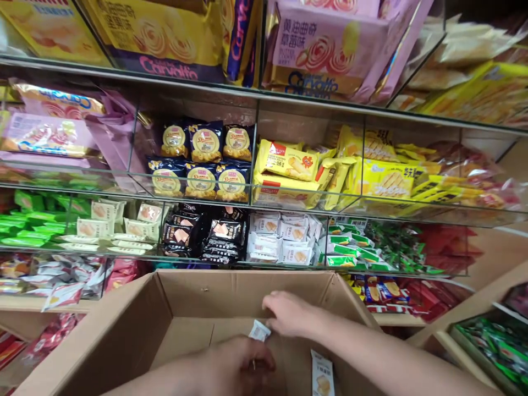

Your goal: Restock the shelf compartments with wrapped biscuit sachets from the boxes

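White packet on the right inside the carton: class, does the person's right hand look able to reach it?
Probably yes. The right hand is already over the open carton, and nothing covers the visible part of the packet, though the hand would likely have to draw back.

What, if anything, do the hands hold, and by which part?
Cannot be told: a white packet shows between left hand and right hand, grip unclear.

Left hand (249, 363) blurred; white packet (322, 377) cut off by bottom edge.
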`<state>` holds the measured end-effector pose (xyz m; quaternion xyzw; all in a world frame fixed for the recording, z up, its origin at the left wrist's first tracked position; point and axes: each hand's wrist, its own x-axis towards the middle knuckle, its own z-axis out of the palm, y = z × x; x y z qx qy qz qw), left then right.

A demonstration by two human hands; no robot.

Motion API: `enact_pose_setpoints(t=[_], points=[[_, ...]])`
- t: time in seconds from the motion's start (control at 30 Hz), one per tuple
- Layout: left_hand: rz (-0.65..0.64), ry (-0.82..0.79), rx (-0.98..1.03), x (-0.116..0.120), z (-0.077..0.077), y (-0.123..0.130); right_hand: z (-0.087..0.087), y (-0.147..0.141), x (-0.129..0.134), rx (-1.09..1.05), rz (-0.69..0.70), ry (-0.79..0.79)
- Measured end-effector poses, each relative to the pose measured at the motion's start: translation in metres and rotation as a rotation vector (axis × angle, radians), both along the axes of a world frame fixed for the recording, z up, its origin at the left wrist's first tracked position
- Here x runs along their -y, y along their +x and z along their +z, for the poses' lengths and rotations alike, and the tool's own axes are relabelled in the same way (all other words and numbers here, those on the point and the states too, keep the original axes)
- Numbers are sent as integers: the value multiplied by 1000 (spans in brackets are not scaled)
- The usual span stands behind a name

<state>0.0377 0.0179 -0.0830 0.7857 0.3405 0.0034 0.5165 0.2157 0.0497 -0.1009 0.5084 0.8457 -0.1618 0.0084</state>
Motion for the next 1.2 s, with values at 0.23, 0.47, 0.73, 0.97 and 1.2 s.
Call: enact_pose_setpoints(t=[0.23,0.47,0.73,0.97,1.2], points=[[-112,128,-124,-13,-6,-19,-106,-45,2,146,241,-15],[244,202,-159,-39,-23,-50,-71,-41,7,152,168,-9],[366,-242,362,-43,0,-30,36,-27,6,-373,-46,12],[486,-295,618,-40,8,-25,53,-10,7,-614,-198,-73],[619,-281,577,-37,19,-24,54,-11,8,-767,-166,-74]])
